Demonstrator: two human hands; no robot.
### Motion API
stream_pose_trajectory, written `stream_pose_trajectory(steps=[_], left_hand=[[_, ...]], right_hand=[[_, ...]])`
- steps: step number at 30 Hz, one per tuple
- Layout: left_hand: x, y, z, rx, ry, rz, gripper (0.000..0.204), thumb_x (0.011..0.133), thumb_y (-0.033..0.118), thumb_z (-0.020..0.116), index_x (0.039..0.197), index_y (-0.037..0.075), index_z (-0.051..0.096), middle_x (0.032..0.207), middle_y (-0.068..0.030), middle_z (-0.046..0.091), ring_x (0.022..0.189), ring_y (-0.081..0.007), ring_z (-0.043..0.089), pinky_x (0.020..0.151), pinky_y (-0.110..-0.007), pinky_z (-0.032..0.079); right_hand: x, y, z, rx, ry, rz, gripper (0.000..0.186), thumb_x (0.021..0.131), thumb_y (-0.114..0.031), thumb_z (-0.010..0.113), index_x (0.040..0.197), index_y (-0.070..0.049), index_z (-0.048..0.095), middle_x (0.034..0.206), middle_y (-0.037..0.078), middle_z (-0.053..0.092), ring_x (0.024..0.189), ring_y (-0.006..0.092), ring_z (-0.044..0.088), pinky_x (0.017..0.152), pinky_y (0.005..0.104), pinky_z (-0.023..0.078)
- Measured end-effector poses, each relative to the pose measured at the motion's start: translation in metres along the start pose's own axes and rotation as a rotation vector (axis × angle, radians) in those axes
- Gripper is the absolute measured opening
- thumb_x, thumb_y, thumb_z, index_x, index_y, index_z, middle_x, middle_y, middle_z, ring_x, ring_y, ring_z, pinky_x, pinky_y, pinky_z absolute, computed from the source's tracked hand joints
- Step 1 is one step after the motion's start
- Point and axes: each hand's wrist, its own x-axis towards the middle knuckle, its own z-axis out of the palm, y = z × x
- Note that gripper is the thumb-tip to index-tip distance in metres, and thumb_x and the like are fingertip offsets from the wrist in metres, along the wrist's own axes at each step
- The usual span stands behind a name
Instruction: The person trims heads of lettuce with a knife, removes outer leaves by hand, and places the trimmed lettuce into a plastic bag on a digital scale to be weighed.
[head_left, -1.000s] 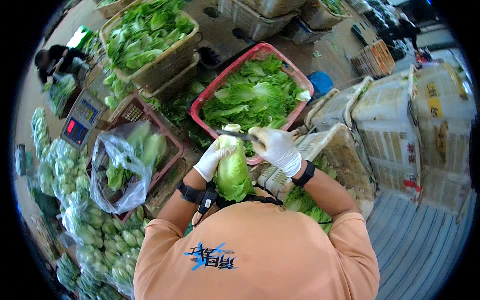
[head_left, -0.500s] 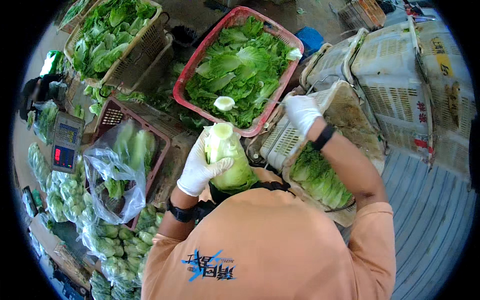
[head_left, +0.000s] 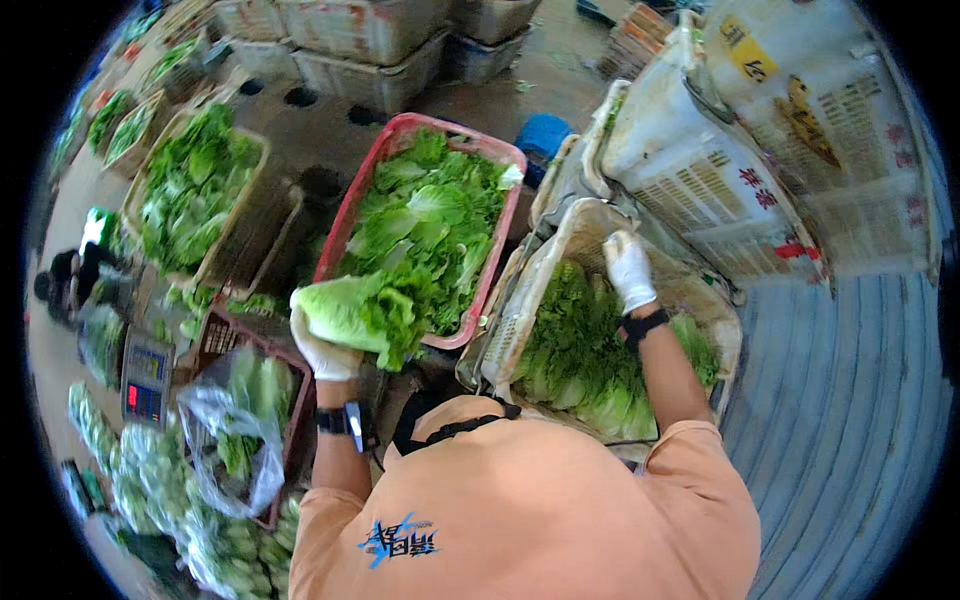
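Observation:
In a white glove, my left hand (head_left: pixel 325 345) grips a head of lettuce (head_left: pixel 350 308), pale stem end to the left, its leaves spreading over the near edge of a red crate (head_left: pixel 497 262). That crate holds many loose green leaves (head_left: pixel 425 215). My right hand (head_left: pixel 628 268), also gloved, is over a tall off-white crate (head_left: pixel 728 345) of leafy heads (head_left: pixel 580 345). Its fingers look curled together; blur and angle hide what, if anything, they hold.
Stacked white crates (head_left: pixel 690 140) stand at the right beside a ridged grey surface (head_left: pixel 840 430). To the left are a beige crate of greens (head_left: pixel 200 190), a scale (head_left: pixel 147 375), a clear plastic bag (head_left: pixel 235 450) in a dark red crate, and bagged vegetables (head_left: pixel 170 480). Behind sits a blue object (head_left: pixel 543 140).
My left hand has shifted left and turned the lettuce so its leaves point right. My right hand has moved from beside the red crate to over the off-white crate. The view has shifted.

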Motion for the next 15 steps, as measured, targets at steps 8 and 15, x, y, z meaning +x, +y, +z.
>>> stream_pose_trajectory(steps=[8, 15], left_hand=[[-0.042, -0.047, 0.019, -0.157, 0.051, 0.122, 0.048, 0.088, 0.048, 0.046, 0.112, 0.009, 0.060, 0.112, -0.0119, 0.062, 0.101, -0.0291, 0.059, 0.093, -0.046, 0.046], [-0.111, -0.021, 0.026, -0.174, 0.193, 0.303, 0.059, 0.078, 0.056, 0.058, 0.111, 0.007, 0.055, 0.111, -0.0146, 0.061, 0.103, -0.0308, 0.057, 0.093, -0.048, 0.045]], right_hand=[[0.058, 0.181, 0.026, -0.238, -0.051, 0.147, 0.035, 0.087, -0.031, 0.056, 0.120, -0.019, 0.058, 0.113, 0.013, 0.060, 0.100, 0.0361, 0.055, 0.085, 0.0446, 0.045], [0.054, 0.046, 0.013, 0.033, 0.302, -0.100, 0.041, 0.083, -0.017, 0.060, 0.121, -0.004, 0.054, 0.124, 0.018, 0.052, 0.109, 0.0349, 0.051, 0.089, 0.0419, 0.043]])
